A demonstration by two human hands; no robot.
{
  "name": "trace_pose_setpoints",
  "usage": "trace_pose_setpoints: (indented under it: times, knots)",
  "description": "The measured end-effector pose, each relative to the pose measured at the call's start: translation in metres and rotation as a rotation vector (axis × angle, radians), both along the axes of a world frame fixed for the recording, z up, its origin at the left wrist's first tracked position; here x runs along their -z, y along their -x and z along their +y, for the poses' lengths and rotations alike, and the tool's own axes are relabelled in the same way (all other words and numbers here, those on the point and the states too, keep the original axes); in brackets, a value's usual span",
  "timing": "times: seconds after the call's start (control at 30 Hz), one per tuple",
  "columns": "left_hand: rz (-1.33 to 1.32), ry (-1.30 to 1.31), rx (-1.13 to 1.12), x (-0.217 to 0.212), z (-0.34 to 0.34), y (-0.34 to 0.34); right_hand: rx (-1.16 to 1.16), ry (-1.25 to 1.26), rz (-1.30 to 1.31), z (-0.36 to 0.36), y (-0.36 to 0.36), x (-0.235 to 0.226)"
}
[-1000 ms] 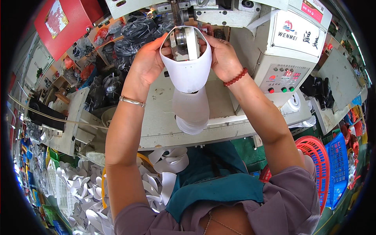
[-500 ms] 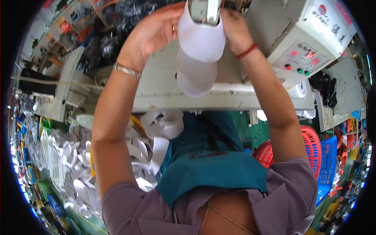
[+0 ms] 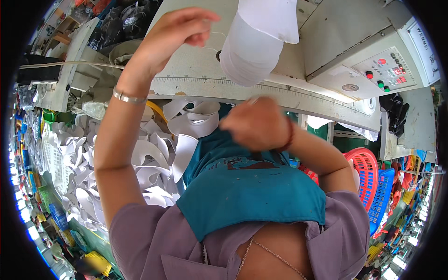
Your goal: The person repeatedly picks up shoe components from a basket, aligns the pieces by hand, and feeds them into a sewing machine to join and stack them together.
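Observation:
A chain of white, curved, brim-shaped pieces (image 3: 254, 46) hangs over the front of the pale machine bed (image 3: 196, 70). Left of it, my left hand (image 3: 179, 32) is raised above the bed, apart from the pieces. Its index finger points right, the other fingers are bent, and nothing shows in it. My right hand (image 3: 259, 123) is below the bed's front edge, in front of the teal apron (image 3: 252, 191). Motion smears its fingers, so whether it holds anything is unclear. Another stack of white curved pieces (image 3: 196, 123) is at my lap, left of this hand.
A heap of loose white curved pieces (image 3: 149, 158) fills the left side. A control box (image 3: 387, 74) with buttons and a lit display stands on the right. Red (image 3: 366, 172) and blue baskets (image 3: 382, 196) are below it. A ruler strip (image 3: 186, 81) runs along the bed's edge.
Both hands have come away from the white pieces at the machine. The right hand moved down toward my apron; the left stays raised. The view has shifted, and the hanging chain appears higher and farther right.

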State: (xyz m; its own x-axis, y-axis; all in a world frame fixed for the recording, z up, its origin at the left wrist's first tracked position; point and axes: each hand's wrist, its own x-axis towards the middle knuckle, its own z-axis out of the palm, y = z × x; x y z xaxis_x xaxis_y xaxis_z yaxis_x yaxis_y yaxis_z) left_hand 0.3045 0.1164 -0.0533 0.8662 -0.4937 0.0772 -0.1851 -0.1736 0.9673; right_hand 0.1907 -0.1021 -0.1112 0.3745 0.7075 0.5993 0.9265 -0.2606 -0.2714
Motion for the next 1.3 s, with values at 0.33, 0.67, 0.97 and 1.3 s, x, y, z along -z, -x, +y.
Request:
trace_pose_setpoints:
  times: [0.33,0.67,0.97,1.3]
  knots:
    - [0.011,-0.616,-0.441,0.091,0.091,0.094,0.055,0.113,0.331,0.066,-0.009,0.132]
    - [0.188,-0.567,-0.381,0.189,0.094,0.123,0.058,0.123,0.442,0.069,-0.002,0.153]
    - [-0.016,-0.28,-0.3,0.155,0.046,0.134,0.17,0.006,0.683,0.075,-0.001,0.141]
    - [0.075,-0.024,-0.362,0.133,0.047,0.159,0.116,0.121,0.699,0.07,-0.005,0.118]
